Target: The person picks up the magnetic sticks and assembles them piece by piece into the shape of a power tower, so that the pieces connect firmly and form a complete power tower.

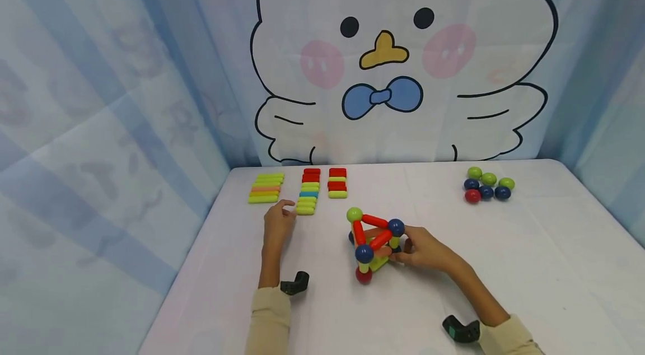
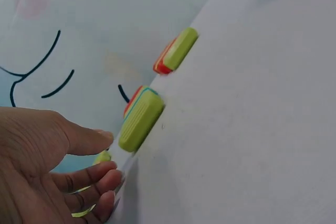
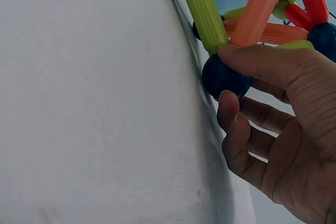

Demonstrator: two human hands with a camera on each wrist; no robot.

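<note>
- The frame (image 1: 380, 240), built of rods and balls, sits near the middle of the tabletop (image 1: 554, 282), and seems to stand on its lower balls.
- Right hand (image 1: 425, 248): its grip is on the frame's lower right corner, thumb and fingertips pinching a blue ball (image 3: 226, 80) where a green rod (image 3: 205, 17) and an orange rod (image 3: 261, 9) meet.
- Left hand (image 1: 279, 223): its grip is released, thumb and fingers parted with nothing visible between them, just left of the near end of the middle row (image 1: 308, 194) of rods; whether it touches a rod, I cannot tell.
- The left row (image 1: 266, 188) and right row (image 1: 337, 183) lie to either side; loose balls (image 1: 486, 192) cluster at the far right.
- The frame should be light, its rods stiff; the joints, probably only ball against rod end, look like the fragile part, liable to part under a twist or knock.
- The balls look smooth and may slip; a low corner ball makes a sound hold, pinched lightly. The ridged rods should suit a pinch at mid-length.
</note>
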